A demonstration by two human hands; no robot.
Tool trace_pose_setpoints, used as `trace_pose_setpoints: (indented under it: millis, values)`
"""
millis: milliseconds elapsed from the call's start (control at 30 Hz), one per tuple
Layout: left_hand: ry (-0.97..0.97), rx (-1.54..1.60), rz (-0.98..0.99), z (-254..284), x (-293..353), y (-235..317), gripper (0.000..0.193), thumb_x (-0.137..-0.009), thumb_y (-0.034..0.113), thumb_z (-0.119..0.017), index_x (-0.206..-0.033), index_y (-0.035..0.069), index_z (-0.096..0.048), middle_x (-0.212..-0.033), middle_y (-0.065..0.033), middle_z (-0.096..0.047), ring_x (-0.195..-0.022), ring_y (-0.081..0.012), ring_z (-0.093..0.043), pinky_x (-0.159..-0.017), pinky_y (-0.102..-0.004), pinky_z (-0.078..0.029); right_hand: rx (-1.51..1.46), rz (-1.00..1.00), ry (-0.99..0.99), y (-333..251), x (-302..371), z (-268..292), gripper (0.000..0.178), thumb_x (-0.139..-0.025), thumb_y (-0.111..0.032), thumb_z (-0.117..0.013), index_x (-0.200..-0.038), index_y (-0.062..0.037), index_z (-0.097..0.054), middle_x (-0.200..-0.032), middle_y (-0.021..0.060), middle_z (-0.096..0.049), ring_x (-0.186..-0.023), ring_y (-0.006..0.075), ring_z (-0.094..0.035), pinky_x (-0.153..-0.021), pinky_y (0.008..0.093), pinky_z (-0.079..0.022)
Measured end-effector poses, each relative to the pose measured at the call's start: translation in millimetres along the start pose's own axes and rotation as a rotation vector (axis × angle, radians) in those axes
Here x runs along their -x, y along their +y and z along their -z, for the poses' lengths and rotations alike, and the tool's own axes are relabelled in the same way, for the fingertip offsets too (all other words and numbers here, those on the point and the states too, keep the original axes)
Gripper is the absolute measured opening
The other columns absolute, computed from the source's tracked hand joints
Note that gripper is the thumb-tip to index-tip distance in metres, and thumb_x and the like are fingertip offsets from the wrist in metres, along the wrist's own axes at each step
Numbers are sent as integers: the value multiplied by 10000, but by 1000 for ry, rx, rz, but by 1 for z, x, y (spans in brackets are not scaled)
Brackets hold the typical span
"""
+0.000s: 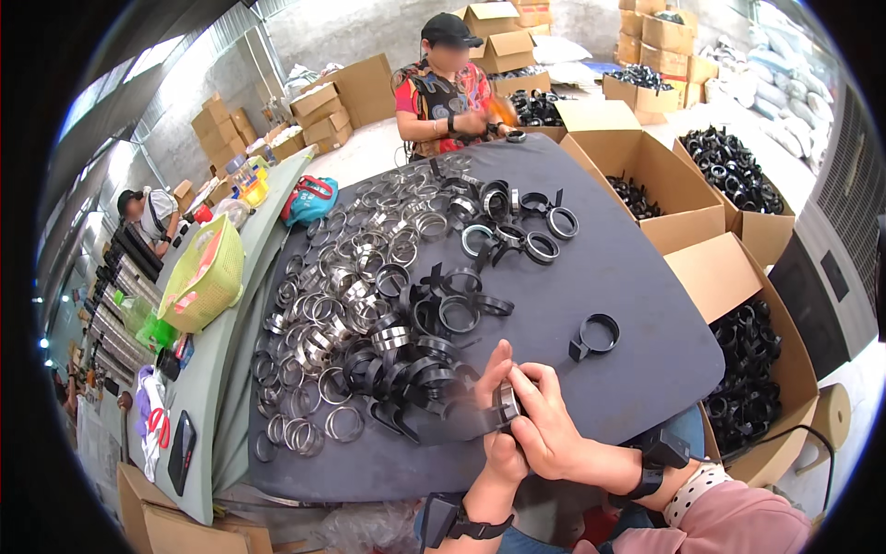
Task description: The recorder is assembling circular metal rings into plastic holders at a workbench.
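Observation:
At the table's near edge, my left hand (500, 454) and my right hand (550, 427) come together around a silver metal ring (507, 399) with a black part against it. Both hands are closed on it, the right palm pressing from the right side. A dark tab-like piece (454, 427) sticks out to the left, smeared by motion. Just left of my hands lies a heap of black rings with tabs (415, 369). Beyond it spreads a large pile of silver metal rings (346, 309). One black ring with a tab (598, 334) rests alone to the right.
The dark table (637, 277) fills the middle. Cardboard boxes of black rings (746, 360) line its right side. Across the table a person (448, 102) handles something orange. On the green side table (231, 369) stand a yellow-green basket (208, 277), a phone (183, 452) and red scissors (159, 427).

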State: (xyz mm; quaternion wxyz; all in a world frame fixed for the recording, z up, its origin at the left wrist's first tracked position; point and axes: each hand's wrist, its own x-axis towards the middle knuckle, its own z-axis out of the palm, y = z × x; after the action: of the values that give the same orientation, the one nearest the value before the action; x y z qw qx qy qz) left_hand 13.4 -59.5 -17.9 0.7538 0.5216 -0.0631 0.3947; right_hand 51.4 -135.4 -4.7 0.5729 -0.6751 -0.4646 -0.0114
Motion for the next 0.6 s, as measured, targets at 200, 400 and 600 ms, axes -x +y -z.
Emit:
trace_pose_setpoints:
  millis: [200, 400, 600]
  values:
    - [36, -38, 48, 9, -7, -19, 737, -907, 571, -425, -1436, 76, -291, -1506, -132, -274, -1398, -261, -243, -1148, -426, -190, -106, -49, -62, 29, -12, 1, 544, -906, -206, -489, -1370, 49, -360, -1223, 244, -387, -1086, 378, -421, -978, 442, -352]
    - [145, 14, 229, 9, 4, -18, 650, -945, 393, -489, -1448, 56, -250, -1477, -107, -275, -1323, -249, -345, -1056, -377, -310, 241, 47, 180, 46, -48, 57, 474, -867, -179, -536, -1301, -4, -460, -1172, 223, -439, -1075, 366, -452, -966, 429, -378]
    - [105, -222, 499, 11, -1, -24, 615, -879, 162, -642, -1372, -13, -319, -1420, -200, -312, -1185, -250, -503, -968, -355, -430, 554, -488, 234, 198, -97, 111, 549, -900, -340, -569, -1307, 9, -454, -1227, 297, -441, -1138, 422, -451, -982, 468, -380]
